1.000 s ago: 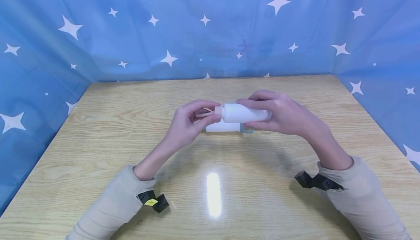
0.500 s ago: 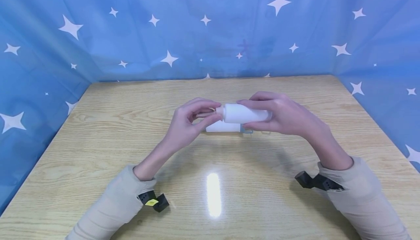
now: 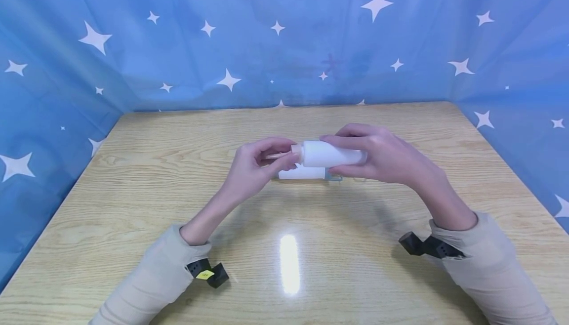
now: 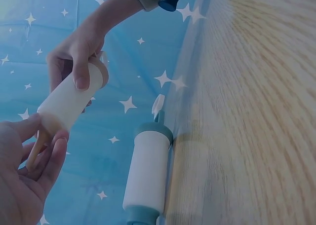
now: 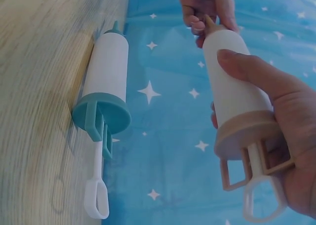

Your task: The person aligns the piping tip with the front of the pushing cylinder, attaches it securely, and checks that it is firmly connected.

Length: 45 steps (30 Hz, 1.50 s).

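In the head view a white icing syringe (image 3: 333,154) lies level between both hands, held over the table. My right hand (image 3: 387,154) grips its barrel, thumb on one side and fingers on the other. The right wrist view shows its tan flange (image 5: 242,131) with finger loops and a white plunger pushed in nearly to its ring handle. My left hand (image 3: 251,167) pinches the tan nozzle cap (image 4: 49,124) at the other end, with thumb and fingertips round its base. The thin tan spout (image 4: 35,153) points back into the left palm.
A second icing syringe (image 5: 106,67), white with teal ends, lies on the wooden table (image 3: 178,177) just below the held one, its plunger pointing right. A blue star-patterned curtain (image 3: 249,33) stands behind the table and along both sides.
My left fingertips shift round the nozzle cap, and the spout's angle in the palm changes slightly. My right hand and the barrel stay almost still.
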Tool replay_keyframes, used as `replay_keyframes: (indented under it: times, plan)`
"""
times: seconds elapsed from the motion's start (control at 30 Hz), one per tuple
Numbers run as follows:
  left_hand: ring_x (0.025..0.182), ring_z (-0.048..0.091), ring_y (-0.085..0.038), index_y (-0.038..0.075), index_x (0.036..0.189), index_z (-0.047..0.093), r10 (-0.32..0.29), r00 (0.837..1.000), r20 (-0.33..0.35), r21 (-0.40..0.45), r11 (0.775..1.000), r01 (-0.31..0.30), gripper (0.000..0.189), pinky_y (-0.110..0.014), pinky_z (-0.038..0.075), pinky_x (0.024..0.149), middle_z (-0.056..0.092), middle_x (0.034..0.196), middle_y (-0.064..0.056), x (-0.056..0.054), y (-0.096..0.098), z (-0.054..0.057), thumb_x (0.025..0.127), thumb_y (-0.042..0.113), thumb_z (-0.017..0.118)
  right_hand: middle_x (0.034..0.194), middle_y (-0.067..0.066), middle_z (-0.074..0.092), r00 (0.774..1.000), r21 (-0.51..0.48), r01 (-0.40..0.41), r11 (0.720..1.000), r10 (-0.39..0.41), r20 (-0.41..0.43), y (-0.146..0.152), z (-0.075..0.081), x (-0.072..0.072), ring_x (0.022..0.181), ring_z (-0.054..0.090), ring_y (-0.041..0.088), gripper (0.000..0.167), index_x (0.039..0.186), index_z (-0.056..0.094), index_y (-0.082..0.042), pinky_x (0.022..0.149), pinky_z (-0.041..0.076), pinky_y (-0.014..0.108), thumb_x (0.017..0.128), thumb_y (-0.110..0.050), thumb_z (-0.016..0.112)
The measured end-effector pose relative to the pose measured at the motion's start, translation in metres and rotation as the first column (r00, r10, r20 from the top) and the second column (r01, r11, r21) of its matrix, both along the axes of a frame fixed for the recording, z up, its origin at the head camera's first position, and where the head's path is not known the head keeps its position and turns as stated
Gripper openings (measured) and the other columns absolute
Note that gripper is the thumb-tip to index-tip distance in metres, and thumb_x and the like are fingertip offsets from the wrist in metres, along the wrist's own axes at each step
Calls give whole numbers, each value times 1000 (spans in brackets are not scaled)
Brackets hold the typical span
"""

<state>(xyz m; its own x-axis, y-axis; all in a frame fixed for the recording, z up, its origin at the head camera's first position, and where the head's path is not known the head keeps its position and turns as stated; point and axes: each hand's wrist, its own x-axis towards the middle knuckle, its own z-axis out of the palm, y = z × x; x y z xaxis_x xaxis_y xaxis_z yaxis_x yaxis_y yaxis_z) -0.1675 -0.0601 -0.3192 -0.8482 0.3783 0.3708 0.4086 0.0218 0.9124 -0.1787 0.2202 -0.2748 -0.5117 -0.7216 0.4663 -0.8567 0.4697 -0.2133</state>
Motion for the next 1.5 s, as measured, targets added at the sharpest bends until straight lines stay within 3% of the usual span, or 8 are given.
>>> replay_keyframes:
  times: [0.4,0.6,0.73,1.0,1.2,1.37,1.5]
  plan:
    - [95,74,-20,3,120,71,-27,997,-75,8,1000,28,29,-34,61,59,72,113,-6,-1,1,-1,91,2,74,105,6,71,1000,0,6,1000,-6,14,0,1,0,83,66,17,52,124,73,-10,63,59,34,76,-20,89]
    - [100,73,-20,-1,120,70,-39,992,-117,33,998,44,31,-36,63,76,70,114,-9,-1,2,-1,89,-4,74,105,7,71,1000,-1,5,1000,-5,22,0,1,0,83,66,18,53,124,73,-10,63,59,34,74,-19,90]
    - [99,73,-21,-1,119,70,-42,991,-124,43,998,48,32,-39,63,80,69,115,-9,-1,1,-2,89,-5,75,106,7,71,999,-2,13,1000,-12,32,-1,1,0,83,66,18,54,124,73,-10,63,59,34,74,-18,90]
    - [97,73,-22,-1,116,72,-23,990,-138,61,998,32,24,-32,60,61,71,113,-9,-1,1,-2,93,-2,71,106,6,71,999,1,23,1000,-23,44,-1,0,0,84,67,18,54,125,73,-11,64,59,34,74,-19,90]
    - [100,71,-23,-4,110,72,-5,986,-167,87,996,20,18,-39,61,86,71,112,-11,-2,2,-2,93,-4,69,107,8,71,998,9,17,1000,-18,52,-3,-1,0,85,67,19,53,126,72,-10,64,59,34,77,-22,89]
    - [100,71,-23,-3,113,71,-5,987,-162,75,997,17,21,-39,61,86,72,111,-11,-2,2,-2,92,-3,71,108,9,71,999,12,17,1000,-17,42,-3,-1,0,86,67,20,54,126,72,-9,65,60,35,77,-21,89]
    - [101,70,-22,-4,120,68,2,994,-106,27,1000,1,27,-36,61,87,72,111,-12,-3,1,-1,93,1,72,108,9,70,1000,14,17,1000,-17,26,-4,-1,0,86,68,21,55,126,72,-9,66,60,36,76,-21,90]
